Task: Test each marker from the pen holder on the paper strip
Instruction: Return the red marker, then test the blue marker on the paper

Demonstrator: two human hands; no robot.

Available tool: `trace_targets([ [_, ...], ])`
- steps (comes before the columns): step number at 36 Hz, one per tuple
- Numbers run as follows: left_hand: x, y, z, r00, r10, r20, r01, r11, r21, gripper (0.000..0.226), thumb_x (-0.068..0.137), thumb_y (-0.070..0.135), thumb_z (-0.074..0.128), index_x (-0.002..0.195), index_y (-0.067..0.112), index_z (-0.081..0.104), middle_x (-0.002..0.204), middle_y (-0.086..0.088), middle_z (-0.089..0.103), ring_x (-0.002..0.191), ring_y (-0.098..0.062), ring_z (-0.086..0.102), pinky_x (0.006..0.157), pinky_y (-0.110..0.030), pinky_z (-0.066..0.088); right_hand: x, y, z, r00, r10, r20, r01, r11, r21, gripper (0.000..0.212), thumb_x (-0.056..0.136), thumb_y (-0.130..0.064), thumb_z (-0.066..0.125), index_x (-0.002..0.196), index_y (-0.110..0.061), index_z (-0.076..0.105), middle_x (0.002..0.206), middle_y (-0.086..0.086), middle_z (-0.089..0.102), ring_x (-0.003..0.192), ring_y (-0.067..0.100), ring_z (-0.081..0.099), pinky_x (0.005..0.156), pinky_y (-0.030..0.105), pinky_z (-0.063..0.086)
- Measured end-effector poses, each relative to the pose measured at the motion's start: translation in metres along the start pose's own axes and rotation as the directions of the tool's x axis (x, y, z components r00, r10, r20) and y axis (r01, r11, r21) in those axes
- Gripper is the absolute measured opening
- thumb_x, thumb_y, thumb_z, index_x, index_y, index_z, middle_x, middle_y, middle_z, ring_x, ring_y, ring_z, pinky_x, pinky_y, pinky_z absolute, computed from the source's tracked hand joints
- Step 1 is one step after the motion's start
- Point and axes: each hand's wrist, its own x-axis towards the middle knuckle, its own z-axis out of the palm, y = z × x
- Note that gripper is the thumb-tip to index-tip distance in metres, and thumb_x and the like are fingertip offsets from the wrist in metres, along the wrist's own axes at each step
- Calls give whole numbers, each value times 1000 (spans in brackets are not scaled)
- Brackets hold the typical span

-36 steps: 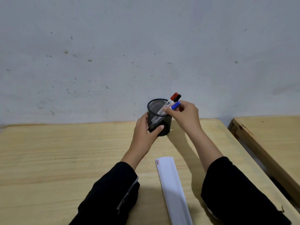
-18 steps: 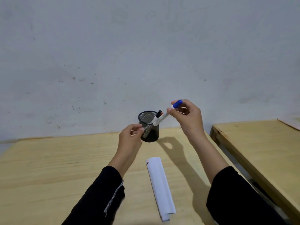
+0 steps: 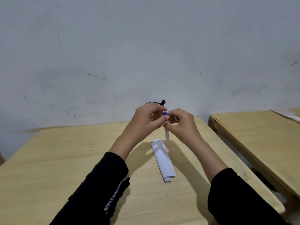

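Paper strip (image 3: pixel 163 159) lies folded on the wooden table (image 3: pixel 65 159), low centre of the frame, below the raised hands. Above it the right hand (image 3: pixel 181 123) grips the white marker (image 3: pixel 167 133) upright while the left hand (image 3: pixel 146 119) pinches its blue cap (image 3: pixel 165 113). Behind, mostly hidden, the pen holder (image 3: pixel 153 103) holds a dark-capped marker (image 3: pixel 162 102).

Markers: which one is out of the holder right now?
The blue-capped marker, held between both hands above the paper strip. The dark-capped marker stands behind, in the holder.
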Motion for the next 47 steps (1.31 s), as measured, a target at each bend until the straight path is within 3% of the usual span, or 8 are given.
trace_targets([
  [5,-8,0,-4,1000,4,26,-6,997,79,7,81,14,69,87,12,73,86,-6,65,79,-18,65,78,-40,55,-7,-6,2,998,-32,62,38,995,-90,14,74,-9,70,87,-14,70,81,-1,57,69,4,55,68,12,45],
  [10,-12,3,-7,998,51,-34,-48,993,105,7,85,10,64,90,7,69,82,2,59,75,-8,60,66,-12,50,-11,-4,3,996,-5,89,7,1000,-18,10,75,-17,72,80,-24,66,83,1,60,74,1,56,65,12,44],
  [15,-21,-4,-13,972,26,-235,-27,1000,-4,11,85,11,66,83,21,67,82,11,64,76,-1,61,72,-12,47,-16,4,-8,990,53,132,-67,992,105,13,76,-22,74,78,-32,66,85,-9,66,79,5,59,64,15,43],
  [20,-32,-14,-17,901,-229,-368,105,939,-329,14,86,11,65,82,25,67,76,8,69,74,-8,61,74,-23,51,-18,10,-21,988,54,147,-97,948,304,15,76,-7,72,84,-20,70,67,-12,68,63,5,59,63,16,46],
  [24,-38,-16,-11,866,-368,-338,142,829,-541,5,87,7,62,89,7,67,67,10,68,64,2,63,68,-11,50,-19,8,-24,991,98,91,-133,817,562,17,74,3,67,85,-9,69,60,-9,66,54,9,54,58,18,46],
  [29,-47,-21,5,882,-420,-211,223,769,-600,4,86,6,63,85,8,65,62,11,69,63,-3,65,70,-14,53,-19,3,-11,957,276,93,-211,438,874,11,78,-5,61,86,-11,65,64,-7,58,54,5,52,55,13,46],
  [35,-46,-15,19,919,-368,-141,230,790,-569,11,84,6,65,87,16,69,77,3,70,69,-5,66,72,-16,52,-19,-3,7,962,241,130,-250,576,778,6,86,-6,58,82,-9,61,60,-6,60,52,6,51,55,14,46],
  [47,-39,-33,16,897,-424,-126,302,795,-526,10,89,12,59,88,11,69,60,8,67,59,0,62,65,-12,52,-11,3,1,965,205,167,-255,555,792,8,87,-2,53,88,-4,61,67,-3,63,59,6,54,63,13,49],
])
